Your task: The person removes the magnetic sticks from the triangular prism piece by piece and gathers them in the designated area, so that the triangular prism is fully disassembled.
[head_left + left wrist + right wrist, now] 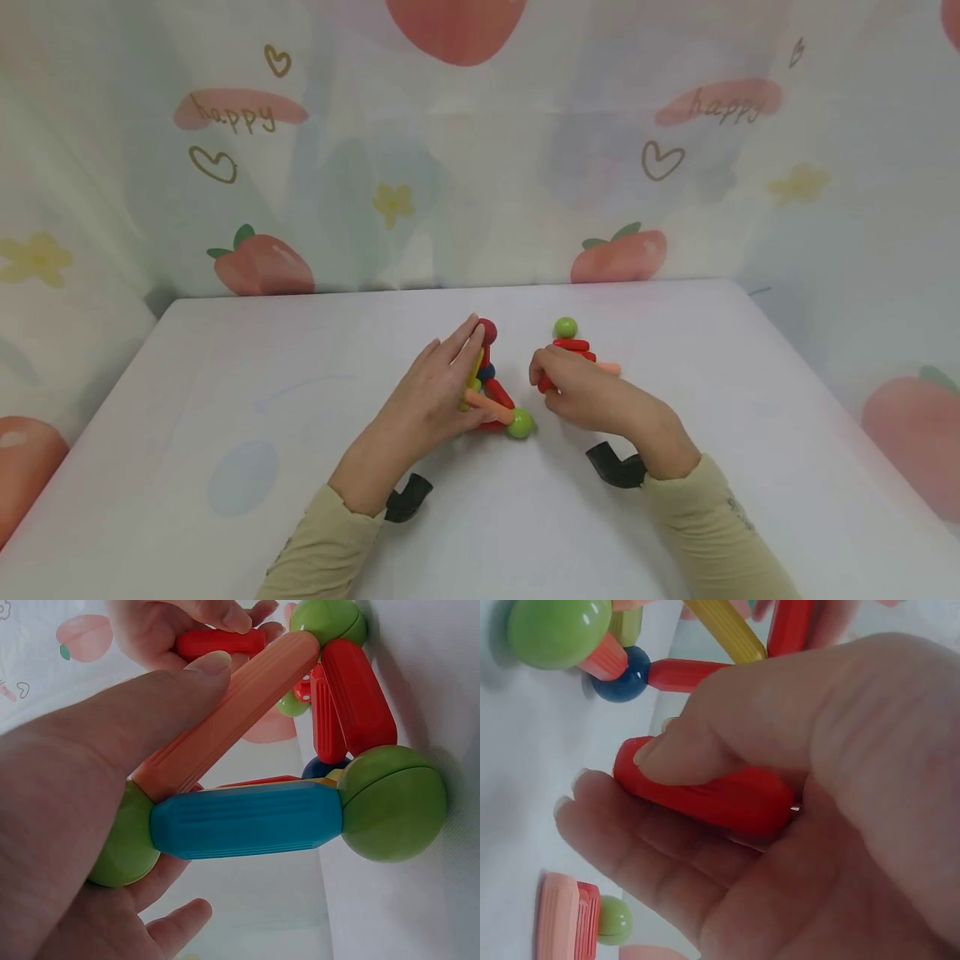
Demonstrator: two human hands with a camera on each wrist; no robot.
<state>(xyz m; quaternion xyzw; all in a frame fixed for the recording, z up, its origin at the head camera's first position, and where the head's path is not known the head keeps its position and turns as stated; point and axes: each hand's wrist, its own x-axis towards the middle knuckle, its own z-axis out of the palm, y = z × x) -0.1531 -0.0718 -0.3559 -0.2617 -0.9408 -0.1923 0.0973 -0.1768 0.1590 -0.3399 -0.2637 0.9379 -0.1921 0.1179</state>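
On a white tabletop (525, 525), the left hand (431, 396) holds a frame (499, 394) of coloured rods and balls between thumb and fingers, while the right hand (588, 390), to its right, pinches a red rod (742, 793). The pieces look light, stiff and smooth, probably best gripped mid-rod, since the frame might pull apart. The left wrist view shows a blue rod (247, 819) the head view hides.

My left hand (429, 398) gripped a frame (499, 393) of red, yellow, blue and orange plastic rods (247, 819) joined by glossy balls (521, 423); my right hand (583, 388) pinched a ridged red plastic rod (712, 799).
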